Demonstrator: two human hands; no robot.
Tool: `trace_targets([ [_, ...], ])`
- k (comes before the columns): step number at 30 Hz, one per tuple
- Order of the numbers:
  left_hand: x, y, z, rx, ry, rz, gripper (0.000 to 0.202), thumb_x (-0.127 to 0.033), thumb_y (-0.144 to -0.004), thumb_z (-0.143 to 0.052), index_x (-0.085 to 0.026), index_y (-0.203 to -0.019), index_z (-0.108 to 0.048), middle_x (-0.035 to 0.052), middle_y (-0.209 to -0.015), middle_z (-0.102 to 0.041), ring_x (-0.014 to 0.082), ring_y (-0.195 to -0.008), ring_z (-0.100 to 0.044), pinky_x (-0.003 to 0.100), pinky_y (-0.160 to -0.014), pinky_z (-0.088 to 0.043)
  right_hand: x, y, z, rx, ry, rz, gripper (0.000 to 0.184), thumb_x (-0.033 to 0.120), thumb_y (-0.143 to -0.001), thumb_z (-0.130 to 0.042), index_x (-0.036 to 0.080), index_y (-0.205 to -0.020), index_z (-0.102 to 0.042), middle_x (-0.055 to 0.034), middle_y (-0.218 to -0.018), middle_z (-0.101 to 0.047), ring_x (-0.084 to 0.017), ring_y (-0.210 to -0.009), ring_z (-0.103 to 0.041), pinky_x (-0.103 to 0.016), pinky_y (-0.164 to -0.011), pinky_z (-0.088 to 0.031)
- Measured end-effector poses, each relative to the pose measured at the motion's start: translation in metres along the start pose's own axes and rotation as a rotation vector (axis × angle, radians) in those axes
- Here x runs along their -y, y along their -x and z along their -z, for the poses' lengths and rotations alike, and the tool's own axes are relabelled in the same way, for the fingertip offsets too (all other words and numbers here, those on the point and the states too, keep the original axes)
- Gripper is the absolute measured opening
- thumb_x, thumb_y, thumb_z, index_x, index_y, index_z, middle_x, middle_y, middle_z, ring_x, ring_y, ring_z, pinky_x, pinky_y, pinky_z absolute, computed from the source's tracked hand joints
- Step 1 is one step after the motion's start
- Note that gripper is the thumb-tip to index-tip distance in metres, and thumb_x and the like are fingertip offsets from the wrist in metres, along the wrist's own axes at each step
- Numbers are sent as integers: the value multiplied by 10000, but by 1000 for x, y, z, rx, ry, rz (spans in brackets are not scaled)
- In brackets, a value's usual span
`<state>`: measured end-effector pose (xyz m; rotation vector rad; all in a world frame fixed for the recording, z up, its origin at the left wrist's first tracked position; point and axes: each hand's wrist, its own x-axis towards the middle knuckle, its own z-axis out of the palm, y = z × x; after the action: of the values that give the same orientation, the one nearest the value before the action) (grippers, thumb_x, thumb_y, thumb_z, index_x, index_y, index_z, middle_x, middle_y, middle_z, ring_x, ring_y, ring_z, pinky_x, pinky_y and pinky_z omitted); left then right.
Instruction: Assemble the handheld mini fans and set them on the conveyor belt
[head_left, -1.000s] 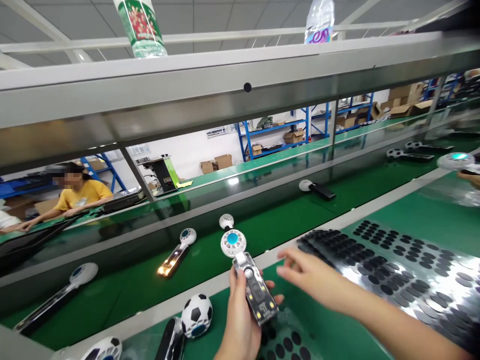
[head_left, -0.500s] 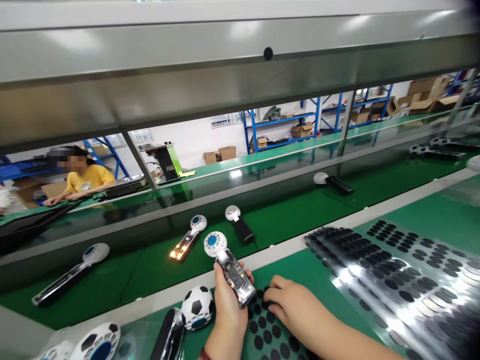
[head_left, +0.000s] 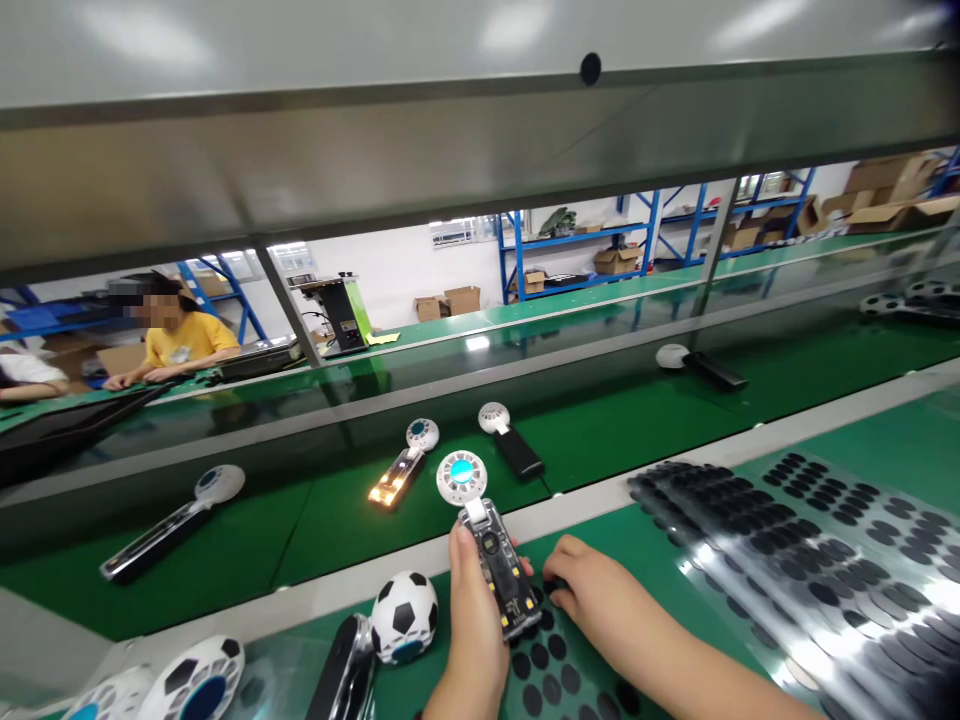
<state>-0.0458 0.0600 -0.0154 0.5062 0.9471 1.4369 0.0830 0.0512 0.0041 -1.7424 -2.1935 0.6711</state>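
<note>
My left hand [head_left: 472, 625] grips a small hand-held fan [head_left: 484, 535] by its clear handle, its white round head with a teal centre pointing away from me. My right hand [head_left: 592, 600] rests just right of it, fingers curled down onto a sheet of black round stickers [head_left: 547, 665] on the green bench. I cannot make out whether the fingertips pinch a sticker. A football-patterned fan [head_left: 405, 610] lies on the bench left of my left hand.
A green conveyor belt [head_left: 600, 430] carries several fans, one with a lit handle [head_left: 397, 475] and a black-handled one [head_left: 510, 440]. Shiny sheets of black stickers [head_left: 795, 540] cover the bench at right. A metal shelf beam [head_left: 450, 170] runs overhead. A person in yellow [head_left: 176, 340] sits across the line.
My right hand dropped from mid-air onto the sticker sheet beside the fan. The left hand kept hold of the fan, tilting it slightly. The camera tipped down.
</note>
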Motion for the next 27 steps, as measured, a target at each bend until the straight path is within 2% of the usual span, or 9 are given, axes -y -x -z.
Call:
trace_targets([
  [8, 9, -5, 7, 4, -131, -63, 495, -493, -735, -523, -263, -1163, -432, 35, -799, -649, 175, -642, -621, 253, -562, -466, -1, -1, -6, -64, -100, -25, 191, 40, -649, -446, 180, -710, -558, -39, -805, -553, -168, -722, -545, -246, -644, -386],
  [14, 3, 1, 2, 31, -171, 25, 554, -536, -750, -466, -284, -1228, -348, 6, -657, -642, 188, -581, -616, 259, -520, -455, -4, 13, 7, -85, -239, -4, 133, 103, -707, -459, 214, -638, -483, 7, -727, -541, -144, -677, -531, -230, -631, -398],
  [16, 1, 2, 1, 30, -185, 24, 569, -540, -755, -452, -289, -1250, -325, 9, -682, -647, 184, -596, -617, 251, -519, -454, 0, 13, 18, -80, -321, 23, 118, 136, -736, -459, 221, -658, -484, 9, -803, -564, -138, -766, -547, -216, -700, -413],
  [18, 0, 3, 1, 2, -178, 1, 578, -537, -747, -468, -278, -1249, -346, 25, -755, -656, 185, -654, -622, 246, -544, -461, 6, 9, 27, -71, -445, 38, 110, 163, -758, -455, 222, -671, -486, 1, -973, -556, -141, -938, -525, -224, -814, -394],
  [20, -1, 4, 1, -14, -171, 0, 575, -533, -737, -487, -268, -1236, -378, 40, -822, -658, 194, -718, -623, 250, -580, -470, 13, 2, 34, -41, -548, 44, 105, 179, -768, -450, 219, -681, -493, -8, -1153, -478, -159, -1067, -468, -259, -881, -368],
  [22, -3, 4, 1, 10, -182, 37, 563, -524, -741, -488, -274, -1234, -382, 48, -874, -656, 204, -750, -624, 262, -604, -476, 21, -5, 38, -1, -569, 59, 106, 180, -774, -440, 216, -696, -503, -11, -1254, -397, -177, -1116, -436, -280, -874, -381],
  [24, -5, 5, -1, 26, -194, 55, 539, -515, -751, -480, -272, -1225, -396, 58, -954, -643, 211, -786, -622, 267, -616, -479, 27, -11, 40, 23, -548, 91, 112, 172, -778, -435, 216, -707, -511, -8, -1271, -382, -182, -1130, -425, -277, -851, -396],
  [27, -7, 7, -3, 1, -181, 34, 504, -488, -758, -491, -248, -1198, -441, 69, -1144, -571, 212, -933, -582, 243, -678, -475, 34, -16, 42, 35, -503, 135, 136, 145, -775, -438, 213, -682, -508, -1, -1169, -464, -172, -1081, -457, -254, -803, -409],
])
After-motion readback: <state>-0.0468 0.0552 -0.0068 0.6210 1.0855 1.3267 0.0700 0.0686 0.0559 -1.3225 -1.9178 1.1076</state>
